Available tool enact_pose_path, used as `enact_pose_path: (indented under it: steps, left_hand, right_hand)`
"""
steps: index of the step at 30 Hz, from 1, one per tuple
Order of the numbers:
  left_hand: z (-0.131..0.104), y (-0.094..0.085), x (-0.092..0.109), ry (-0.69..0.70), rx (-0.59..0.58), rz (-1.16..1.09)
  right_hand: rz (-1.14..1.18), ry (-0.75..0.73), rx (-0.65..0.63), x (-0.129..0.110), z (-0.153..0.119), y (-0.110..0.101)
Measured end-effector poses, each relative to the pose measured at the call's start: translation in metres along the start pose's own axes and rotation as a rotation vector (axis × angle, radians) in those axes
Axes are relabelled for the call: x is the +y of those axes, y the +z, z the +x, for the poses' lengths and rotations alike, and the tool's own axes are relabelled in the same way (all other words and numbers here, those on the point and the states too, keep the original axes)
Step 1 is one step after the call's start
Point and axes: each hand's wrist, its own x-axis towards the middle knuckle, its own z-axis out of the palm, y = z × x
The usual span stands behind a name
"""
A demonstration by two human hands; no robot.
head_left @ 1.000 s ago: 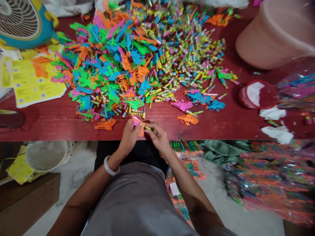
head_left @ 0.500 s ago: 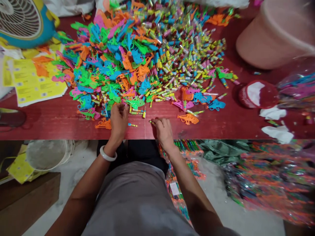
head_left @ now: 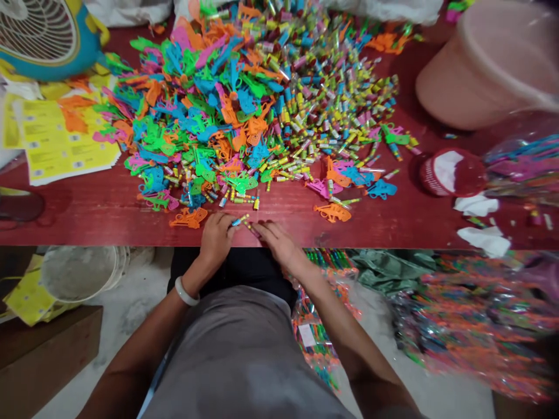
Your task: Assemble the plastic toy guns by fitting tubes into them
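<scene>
At the table's front edge my left hand (head_left: pixel 217 237) is closed on a small candy-like tube (head_left: pixel 239 220) with a blue end and yellow bands. Facing it, my right hand (head_left: pixel 279 243) pinches another slim tube (head_left: pixel 250 226) with yellow and pinkish parts. The tips of the two tubes are close together; whether they touch I cannot tell. An orange plastic toy piece (head_left: pixel 188 218) lies just left of my left hand. Beyond my hands several small tubes (head_left: pixel 244 199) lie loose in front of a pile of coloured plastic toy pieces (head_left: pixel 205 122).
A heap of tubes (head_left: pixel 323 110) joins the pile on its right. A fan (head_left: pixel 70 41) and yellow printed sheets (head_left: pixel 65 139) are at left. At right stand a pinkish bucket (head_left: pixel 449 81) and a red basket (head_left: pixel 437 174). Bagged toys (head_left: pixel 471 326) lie below the table.
My left hand has come back from the pile's edge toward the table edge, with the blue-ended tube in its fingers. My right hand has shifted left, toward it.
</scene>
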Motion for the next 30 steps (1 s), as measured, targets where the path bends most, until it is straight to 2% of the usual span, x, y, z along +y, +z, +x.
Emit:
enact_pose_path:
  steps: [4, 7, 10, 14, 19, 23, 26, 30]
  left_hand:
    - [0.002, 0.001, 0.006, 0.025, -0.068, 0.006]
    - [0.005, -0.002, 0.004, 0.009, -0.083, -0.031]
    - [0.008, -0.005, -0.001, -0.011, -0.120, -0.106]
    - [0.011, -0.010, -0.007, -0.024, -0.148, -0.182]
    - [0.010, -0.016, -0.013, -0.068, -0.098, -0.281]
    - [0.008, -0.016, -0.016, -0.188, -0.085, -0.484]
    - [0.005, -0.012, -0.014, -0.260, -0.069, -0.636]
    - [0.000, -0.007, -0.009, -0.307, 0.016, -0.700]
  right_hand:
    - [-0.016, 0.030, 0.010, -0.013, 0.031, 0.024]
    - [-0.012, -0.003, -0.027, -0.008, 0.043, 0.025]
    - [-0.062, -0.034, -0.065, 0.001, 0.047, 0.013]
    - [-0.228, -0.083, -0.040, 0.004, 0.051, 0.005]
    - [-0.243, -0.184, -0.033, -0.002, 0.057, 0.023]
    - [-0.211, -0.202, -0.066, -0.008, 0.060, 0.035]
    - [-0.202, -0.235, -0.082, -0.006, 0.062, 0.030]
    - [-0.228, -0.197, -0.019, 0.017, 0.065, 0.004]
